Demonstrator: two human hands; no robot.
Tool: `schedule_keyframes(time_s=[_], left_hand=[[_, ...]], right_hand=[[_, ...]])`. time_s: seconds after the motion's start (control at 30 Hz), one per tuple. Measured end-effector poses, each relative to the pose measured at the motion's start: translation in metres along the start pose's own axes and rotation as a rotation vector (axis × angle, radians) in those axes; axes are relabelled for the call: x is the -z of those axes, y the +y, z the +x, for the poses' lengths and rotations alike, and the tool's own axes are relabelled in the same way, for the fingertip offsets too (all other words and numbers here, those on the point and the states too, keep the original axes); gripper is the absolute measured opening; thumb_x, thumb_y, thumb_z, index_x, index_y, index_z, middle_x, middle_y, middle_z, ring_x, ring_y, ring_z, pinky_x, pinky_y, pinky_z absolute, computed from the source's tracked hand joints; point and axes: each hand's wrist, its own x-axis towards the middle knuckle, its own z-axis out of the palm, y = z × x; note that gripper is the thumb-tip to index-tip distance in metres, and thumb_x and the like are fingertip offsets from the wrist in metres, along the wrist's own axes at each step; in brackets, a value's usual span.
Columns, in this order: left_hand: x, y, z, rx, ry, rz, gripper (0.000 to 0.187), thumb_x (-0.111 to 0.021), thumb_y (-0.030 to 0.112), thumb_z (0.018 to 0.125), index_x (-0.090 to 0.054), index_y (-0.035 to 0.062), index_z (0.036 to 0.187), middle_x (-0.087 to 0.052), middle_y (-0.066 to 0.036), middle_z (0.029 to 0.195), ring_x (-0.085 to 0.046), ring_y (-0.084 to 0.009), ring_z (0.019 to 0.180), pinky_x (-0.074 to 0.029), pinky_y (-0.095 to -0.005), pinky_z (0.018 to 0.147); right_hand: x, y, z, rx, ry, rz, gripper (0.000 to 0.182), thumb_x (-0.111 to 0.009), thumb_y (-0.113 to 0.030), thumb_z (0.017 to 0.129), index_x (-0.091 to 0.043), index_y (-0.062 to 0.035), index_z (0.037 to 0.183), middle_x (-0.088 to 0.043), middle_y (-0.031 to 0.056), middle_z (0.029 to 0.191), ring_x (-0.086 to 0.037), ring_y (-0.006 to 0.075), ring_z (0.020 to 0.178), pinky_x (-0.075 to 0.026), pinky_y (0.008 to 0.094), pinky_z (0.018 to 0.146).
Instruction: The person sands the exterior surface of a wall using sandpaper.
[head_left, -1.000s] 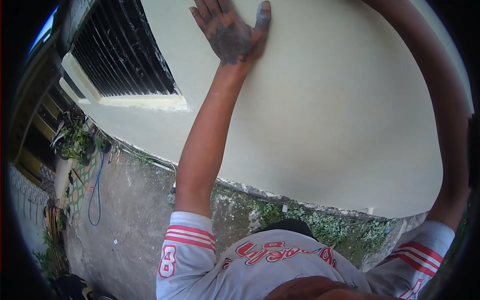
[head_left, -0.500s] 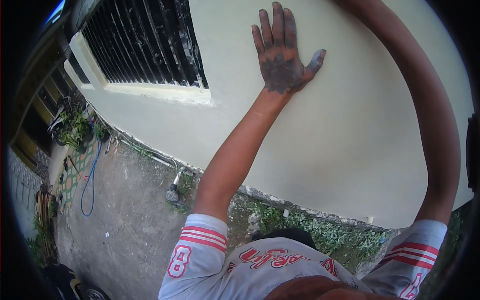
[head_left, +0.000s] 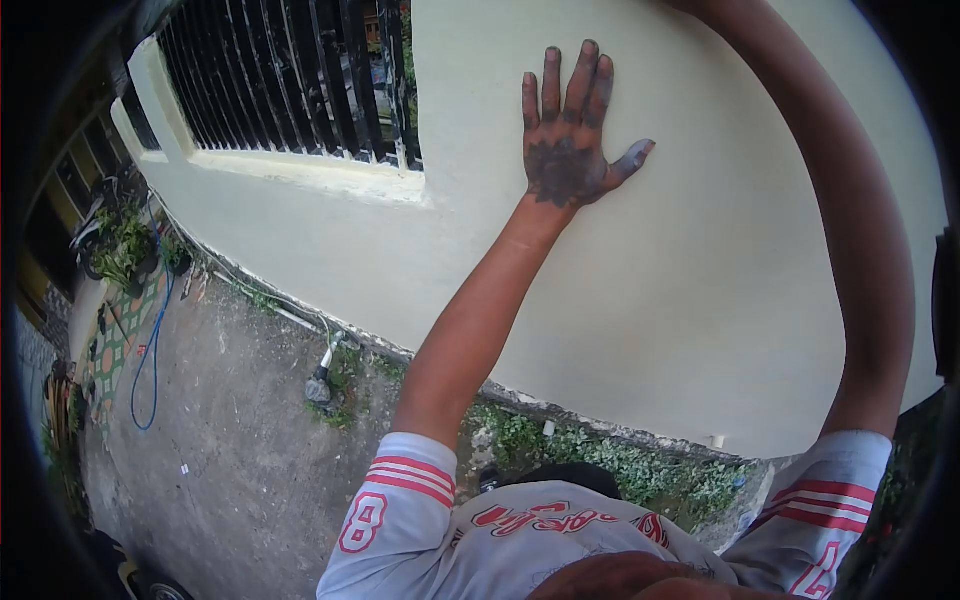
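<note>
Moved since a second ago: left hand (head_left: 565, 165), now lower on the wall (head_left: 690, 300) and farther from the barred window (head_left: 290, 85), all its fingertips inside my view. Nearest item on my feed: one pale shirt (head_left: 545, 522), red lettering across the chest, red stripes on the sleeves. Right arm (head_left: 875, 230): curved upward along the view's right side; right hand past the top edge, so I cannot tell its state. Left hand, particulars: fingers straight and spread, thumb wide, gripping nothing, palm apparently flat to the wall; dark marking on its back. Wall: pale, filling the middle and right. At its foot: green weeds (head_left: 655, 465) and, farther left, one white pipe (head_left: 330, 350). Beyond: grey ground (head_left: 240, 420), one looped blue hose (head_left: 144, 429), potted plants (head_left: 122, 258).
</note>
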Motion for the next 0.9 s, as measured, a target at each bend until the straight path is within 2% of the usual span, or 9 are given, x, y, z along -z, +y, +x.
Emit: schedule_keyframes(time_s=[0.13,0.17,0.3,0.33,0.43,0.5,0.73,0.8,0.9], left_hand=[[0.004,-0.012,0.002,-0.039,0.017,0.003,0.111,-0.069,0.068,0.081,-0.026,0.0048,0.161,-0.022,-0.014,0.169,-0.018,-0.0456,0.154,-0.020,-0.0669,0.120],[0.008,-0.012,0.002,-0.037,0.012,-0.011,0.111,-0.069,0.068,0.081,-0.026,0.0048,0.161,-0.022,-0.014,0.169,-0.018,-0.0456,0.154,-0.020,-0.0669,0.120],[0.006,-0.011,-0.001,0.053,-0.068,-0.019,0.109,-0.065,0.069,0.080,-0.034,-0.0002,0.158,-0.034,-0.020,0.164,-0.029,-0.0451,0.151,-0.022,-0.0624,0.121],[0.005,-0.011,-0.002,0.058,-0.058,-0.006,0.109,-0.064,0.070,0.080,-0.034,-0.0003,0.158,-0.034,-0.020,0.164,-0.029,-0.0451,0.151,-0.022,-0.0623,0.121],[0.005,-0.011,-0.003,0.032,-0.069,0.034,0.111,-0.064,0.071,0.080,-0.031,-0.0012,0.159,-0.032,-0.023,0.164,-0.027,-0.0453,0.151,-0.021,-0.0620,0.121],[0.005,-0.008,-0.005,0.102,0.005,-0.049,0.111,-0.064,0.068,0.082,-0.028,-0.0033,0.159,-0.029,-0.026,0.164,-0.025,-0.0455,0.152,-0.019,-0.0624,0.122],[-0.002,0.001,-0.026,0.256,0.030,0.026,0.105,-0.068,0.058,0.082,-0.029,-0.0058,0.157,-0.023,-0.029,0.165,-0.021,-0.0453,0.154,-0.017,-0.0634,0.122],[-0.004,-0.008,-0.027,0.175,0.029,0.056,0.110,-0.059,0.071,0.087,-0.023,-0.0019,0.160,-0.019,-0.022,0.169,-0.012,-0.0473,0.156,-0.011,-0.0660,0.122],[0.003,-0.017,-0.033,0.162,-0.033,0.044,0.113,-0.059,0.071,0.087,-0.018,-0.0056,0.161,-0.015,-0.027,0.168,-0.007,-0.0482,0.156,-0.006,-0.0663,0.122]], right_hand=[[0.081,0.052,-0.091,-0.099,-0.175,-0.079,0.048,-0.060,-0.014,0.096,-0.058,-0.0114,0.144,-0.054,0.0114,0.152,-0.042,0.0296,0.147,-0.025,0.0482,0.125],[0.106,0.052,-0.102,0.003,-0.020,-0.061,0.037,-0.061,-0.025,0.095,-0.068,-0.0030,0.124,-0.065,0.0204,0.135,-0.052,0.0446,0.136,-0.036,0.0594,0.117],[0.161,0.084,-0.183,-0.502,0.048,-0.247,0.053,-0.063,-0.024,0.094,-0.058,0.0029,0.139,-0.055,0.0243,0.147,-0.044,0.0456,0.143,-0.032,0.0603,0.119],[0.158,0.095,-0.191,-0.503,0.186,-0.212,0.057,-0.065,-0.025,0.093,-0.056,0.0074,0.139,-0.053,0.0262,0.148,-0.043,0.0480,0.142,-0.032,0.0612,0.119],[0.133,0.089,-0.183,-0.673,0.212,-0.213,0.062,-0.066,-0.030,0.094,-0.053,0.0038,0.144,-0.048,0.0236,0.154,-0.044,0.0473,0.142,-0.032,0.0594,0.119],[0.087,0.052,-0.155,-0.554,0.236,-0.315,0.052,-0.060,-0.010,0.094,-0.056,-0.0107,0.146,-0.052,0.0123,0.154,-0.043,0.0309,0.147,-0.025,0.0469,0.125],[-0.021,-0.078,-0.052,-0.035,0.034,0.110,0.056,-0.061,-0.008,0.084,-0.059,-0.0054,0.140,-0.055,0.0100,0.150,-0.037,0.0270,0.150,-0.021,0.0510,0.126],[-0.028,-0.086,-0.051,0.038,-0.019,0.149,0.055,-0.062,-0.012,0.085,-0.059,-0.0055,0.140,-0.056,0.0102,0.149,-0.037,0.0270,0.150,-0.021,0.0508,0.126],[-0.008,-0.070,-0.061,0.104,-0.088,0.199,0.054,-0.064,-0.017,0.088,-0.059,-0.0056,0.140,-0.056,0.0107,0.149,-0.038,0.0272,0.150,-0.021,0.0506,0.126]])
